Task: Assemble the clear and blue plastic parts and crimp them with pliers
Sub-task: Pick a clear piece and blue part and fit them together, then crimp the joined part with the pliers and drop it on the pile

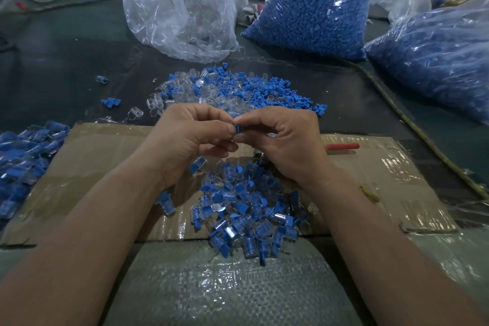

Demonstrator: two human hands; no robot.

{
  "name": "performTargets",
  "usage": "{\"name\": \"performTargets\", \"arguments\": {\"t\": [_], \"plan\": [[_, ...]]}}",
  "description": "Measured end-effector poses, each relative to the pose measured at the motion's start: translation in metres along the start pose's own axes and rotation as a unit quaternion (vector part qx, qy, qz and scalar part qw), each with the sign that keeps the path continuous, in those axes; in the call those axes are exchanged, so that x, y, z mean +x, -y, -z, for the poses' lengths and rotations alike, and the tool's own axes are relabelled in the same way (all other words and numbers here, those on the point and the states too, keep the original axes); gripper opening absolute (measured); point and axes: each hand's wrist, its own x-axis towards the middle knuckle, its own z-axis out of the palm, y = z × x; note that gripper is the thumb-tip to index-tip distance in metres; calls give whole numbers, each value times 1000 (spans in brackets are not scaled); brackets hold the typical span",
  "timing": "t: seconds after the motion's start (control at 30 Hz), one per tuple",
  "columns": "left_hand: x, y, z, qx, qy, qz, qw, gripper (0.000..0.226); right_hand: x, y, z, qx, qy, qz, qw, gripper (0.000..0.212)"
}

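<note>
Together, left hand and right hand pinch a blue part, half-hiding the pliers.

— Where was the single camera?
— Worn on the person's head, wide-angle, looking forward and down.
— How near?
— Close above the flat brown cardboard sheet, seeing as far as the tall clear bag of blue plastic pieces.
</note>
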Motion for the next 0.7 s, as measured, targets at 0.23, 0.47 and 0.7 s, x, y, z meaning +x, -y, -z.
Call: {"name": "performTargets", "arguments": {"t": [0.23, 0.47, 0.7], "plan": [[1, 1, 0, -11, 17, 2, 1000, 6, -1, 3, 0, -8, -8, -1, 1000, 20], [1, 1, 1, -19, 15, -1, 1000, 8, -1, 4, 2, -29, -4, 0, 1000, 20], [2, 3, 0, -10, 10, 10, 1000, 11, 1, 6, 6, -45, 46, -26, 998, 24]]}}
